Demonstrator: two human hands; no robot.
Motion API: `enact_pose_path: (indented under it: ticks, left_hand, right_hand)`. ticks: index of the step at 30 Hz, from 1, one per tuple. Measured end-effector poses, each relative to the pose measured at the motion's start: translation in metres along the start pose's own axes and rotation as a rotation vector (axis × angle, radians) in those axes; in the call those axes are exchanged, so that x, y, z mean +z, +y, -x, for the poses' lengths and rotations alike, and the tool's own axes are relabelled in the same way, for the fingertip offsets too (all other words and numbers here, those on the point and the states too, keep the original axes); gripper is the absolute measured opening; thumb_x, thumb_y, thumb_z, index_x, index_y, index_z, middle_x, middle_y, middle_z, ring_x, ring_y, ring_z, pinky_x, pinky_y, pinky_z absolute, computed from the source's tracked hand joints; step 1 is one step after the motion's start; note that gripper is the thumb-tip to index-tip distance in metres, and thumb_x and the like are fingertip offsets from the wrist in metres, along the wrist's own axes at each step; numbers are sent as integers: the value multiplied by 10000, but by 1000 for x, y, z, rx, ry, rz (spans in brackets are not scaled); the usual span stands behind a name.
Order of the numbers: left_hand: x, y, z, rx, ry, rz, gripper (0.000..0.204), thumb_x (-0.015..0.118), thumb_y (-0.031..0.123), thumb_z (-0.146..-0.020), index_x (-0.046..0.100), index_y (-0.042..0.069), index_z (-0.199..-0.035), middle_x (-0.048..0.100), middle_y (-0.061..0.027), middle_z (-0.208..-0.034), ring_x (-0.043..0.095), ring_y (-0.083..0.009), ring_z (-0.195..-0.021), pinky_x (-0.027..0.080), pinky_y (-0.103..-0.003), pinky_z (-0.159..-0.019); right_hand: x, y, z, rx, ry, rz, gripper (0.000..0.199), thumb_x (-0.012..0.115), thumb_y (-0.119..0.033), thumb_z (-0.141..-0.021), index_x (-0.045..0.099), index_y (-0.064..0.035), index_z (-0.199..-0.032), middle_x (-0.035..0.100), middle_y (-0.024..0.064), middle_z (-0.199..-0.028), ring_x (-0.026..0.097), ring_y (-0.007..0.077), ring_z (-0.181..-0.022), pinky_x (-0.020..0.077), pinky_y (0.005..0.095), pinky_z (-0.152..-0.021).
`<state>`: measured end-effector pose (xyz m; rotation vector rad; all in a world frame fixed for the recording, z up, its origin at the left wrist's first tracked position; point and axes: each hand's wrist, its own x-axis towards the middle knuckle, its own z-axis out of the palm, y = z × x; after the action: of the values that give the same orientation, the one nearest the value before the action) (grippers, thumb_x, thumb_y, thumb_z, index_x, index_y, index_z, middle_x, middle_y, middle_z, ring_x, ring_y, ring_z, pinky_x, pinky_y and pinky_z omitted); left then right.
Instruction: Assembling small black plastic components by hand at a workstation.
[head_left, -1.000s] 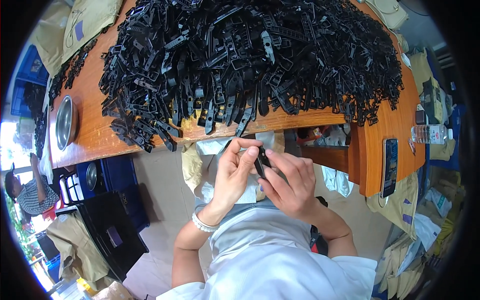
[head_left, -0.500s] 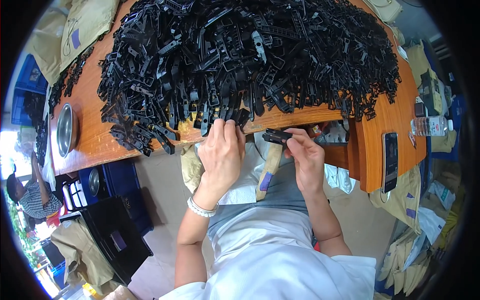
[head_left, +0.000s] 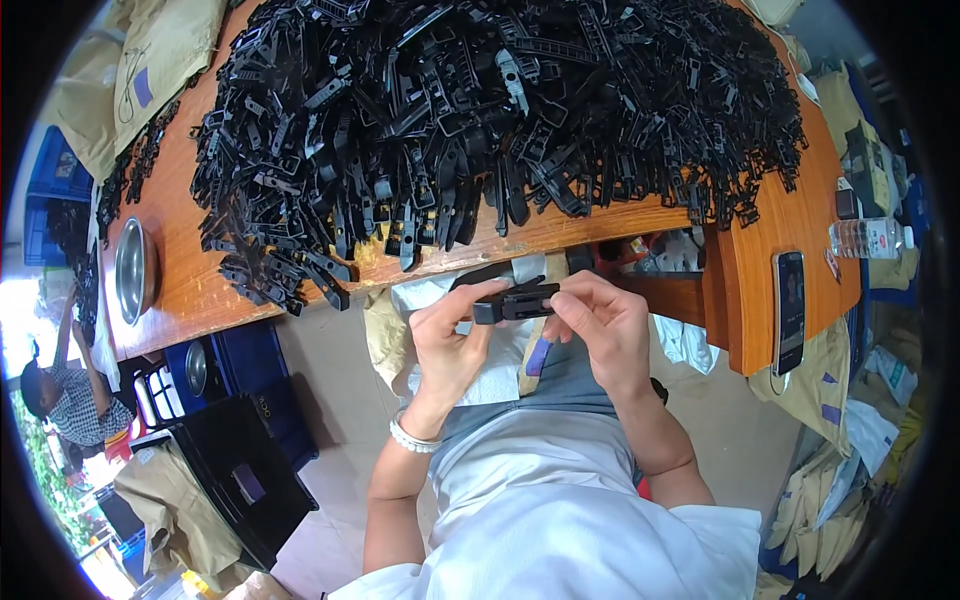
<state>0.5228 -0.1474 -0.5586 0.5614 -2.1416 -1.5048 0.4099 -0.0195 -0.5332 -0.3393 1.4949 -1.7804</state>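
Observation:
My left hand [head_left: 446, 335] is closed on one end of a black plastic part [head_left: 515, 303], pinched between thumb and fingers in front of the table edge. At the other end, the fingertips of my right hand [head_left: 612, 328] grip the same dark part. It looks long and slotted; whether it is one piece or two pressed together I cannot tell. Beyond both hands spreads a large pile of similar black plastic parts [head_left: 480, 110] on the wooden table [head_left: 190, 230].
A metal bowl [head_left: 133, 270] stands at the table's left. On the right side lie a phone [head_left: 788, 310] and a plastic bottle [head_left: 868, 239]. An open drawer [head_left: 655, 290] is under the table edge. Another person [head_left: 75, 405] is at far left, near a black crate [head_left: 235, 480].
My left hand has come away from the pile's front edge with a black part. Both hands now meet at the black part, held just in front of the table.

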Motion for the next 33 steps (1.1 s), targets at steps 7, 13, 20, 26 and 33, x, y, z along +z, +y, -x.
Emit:
enact_pose_path:
  ticks: [7,13,20,26,33]
  left_hand:
    - [-3,17,-3,-531,-135,738,193,620,16,-804,594,-65,-977,625,-84,-797,597,-108,-710,488,-229,-604]
    - [2,17,3,-378,-125,620,110,657,52,-797,625,-30,-863,534,-10,-813,464,-58,-691,355,-177,-591]
    - [-15,14,-6,-158,-191,411,118,633,71,-802,620,-28,-864,572,-75,-826,523,-130,-721,411,-235,-621]
    - [-50,12,-55,90,398,-461,76,588,-4,-795,596,-1,-871,556,-113,-797,566,-244,-617,444,-321,-561]
    - [-45,19,-82,129,249,-349,39,608,-27,-739,601,1,-766,509,-94,-703,516,-212,-545,410,-287,-504]
  right_hand:
    - [-1,11,6,-312,-7,423,107,647,-47,-793,598,46,-814,541,46,-803,548,87,-663,417,190,-574]
    - [4,15,3,-310,40,238,225,693,-105,-774,592,30,-923,509,31,-844,489,58,-706,397,178,-615]
    - [3,15,0,-131,-66,141,184,614,-71,-828,600,23,-986,571,42,-808,523,59,-604,410,177,-528]
    - [-6,22,-4,-70,-4,66,173,555,-64,-868,582,57,-989,568,42,-763,545,91,-592,443,217,-542]
    - [-10,37,-2,-38,-36,6,156,577,-43,-856,582,36,-989,625,55,-780,613,96,-674,424,180,-525]
